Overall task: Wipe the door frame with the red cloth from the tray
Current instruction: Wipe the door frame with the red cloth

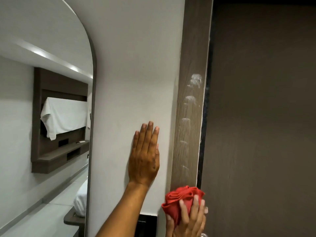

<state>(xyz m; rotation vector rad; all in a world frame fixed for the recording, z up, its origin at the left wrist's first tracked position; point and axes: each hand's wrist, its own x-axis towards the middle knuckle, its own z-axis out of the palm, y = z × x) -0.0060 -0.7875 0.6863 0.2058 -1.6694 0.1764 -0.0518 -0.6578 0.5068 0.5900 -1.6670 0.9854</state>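
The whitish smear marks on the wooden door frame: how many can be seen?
5, stacked on the door frame above the red cloth: at and. The cloth may hide more.

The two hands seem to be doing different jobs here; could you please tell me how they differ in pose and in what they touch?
The left hand lies flat and open, fingers straight and together, palm against the white wall. The right hand is curled around the bunched red cloth, pressing it to the wooden door frame. The left hand holds nothing and sits higher; the right hand is low, near the picture's bottom edge. Both are bare and point upward.
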